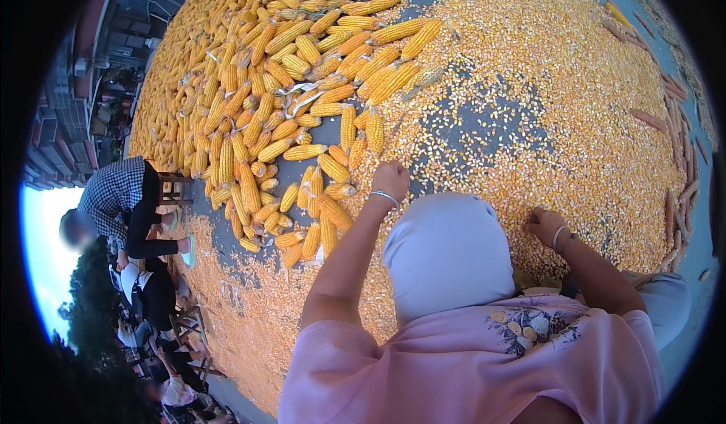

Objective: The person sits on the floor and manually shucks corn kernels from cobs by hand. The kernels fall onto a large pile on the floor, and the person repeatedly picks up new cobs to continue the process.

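My left hand [391,179], with a bracelet at the wrist, is curled at the right edge of the corn cobs [334,168], over loose corn kernels [363,197]. Whether anything is inside its fingers cannot be made out. My right hand [545,224], also with a bracelet, is bent low over the spread of loose corn kernels [590,112], its fingers turned down and partly hidden. The two hands are apart, on either side of my grey-clothed knee [448,248]. Whole yellow cobs [408,29] lie in a large heap from the upper middle to the left.
Bare reddish cobs [678,140] line the right edge of the kernels. A pale husk strip [300,89] lies on the heap. At left, a person in a checked shirt [113,191] bends beside a wooden stool [173,188]; other people sit beyond. Another stool [190,324] stands lower left.
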A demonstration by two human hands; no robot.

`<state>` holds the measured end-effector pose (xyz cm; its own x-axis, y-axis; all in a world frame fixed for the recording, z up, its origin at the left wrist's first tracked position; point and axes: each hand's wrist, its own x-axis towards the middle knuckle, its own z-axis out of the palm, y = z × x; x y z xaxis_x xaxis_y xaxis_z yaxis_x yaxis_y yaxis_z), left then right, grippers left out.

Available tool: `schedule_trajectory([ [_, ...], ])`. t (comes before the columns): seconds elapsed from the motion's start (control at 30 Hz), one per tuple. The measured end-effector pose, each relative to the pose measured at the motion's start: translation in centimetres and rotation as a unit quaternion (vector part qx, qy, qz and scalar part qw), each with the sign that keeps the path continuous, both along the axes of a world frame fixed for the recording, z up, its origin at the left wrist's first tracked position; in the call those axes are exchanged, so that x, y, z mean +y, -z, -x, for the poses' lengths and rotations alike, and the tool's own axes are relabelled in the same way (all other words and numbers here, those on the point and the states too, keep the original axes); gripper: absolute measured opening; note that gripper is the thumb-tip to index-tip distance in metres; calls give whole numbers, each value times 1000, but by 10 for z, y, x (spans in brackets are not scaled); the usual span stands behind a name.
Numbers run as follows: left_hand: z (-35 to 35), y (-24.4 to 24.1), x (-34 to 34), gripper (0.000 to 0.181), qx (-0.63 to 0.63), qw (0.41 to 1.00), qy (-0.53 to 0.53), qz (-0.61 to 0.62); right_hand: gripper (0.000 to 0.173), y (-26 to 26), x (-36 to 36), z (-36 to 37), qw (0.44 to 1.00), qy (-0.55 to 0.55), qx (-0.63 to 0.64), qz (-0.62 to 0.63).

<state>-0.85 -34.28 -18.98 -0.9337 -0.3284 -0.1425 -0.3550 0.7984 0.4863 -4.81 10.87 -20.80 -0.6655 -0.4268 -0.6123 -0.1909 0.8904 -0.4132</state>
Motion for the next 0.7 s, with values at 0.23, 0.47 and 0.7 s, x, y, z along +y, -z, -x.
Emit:
schedule_trajectory([
  [0.23,14,3,-21,19,5,999,-19,29,30,2,-16,11,997,-25,-6,-69],
  [0.47,-4,15,-80,20,-14,979,-97,179,35,10,-27,8,991,-31,0,-128],
  [0.7,-35,15,-130,43,-115,914,-300,247,31,17,-31,10,990,-11,-5,-142],
])
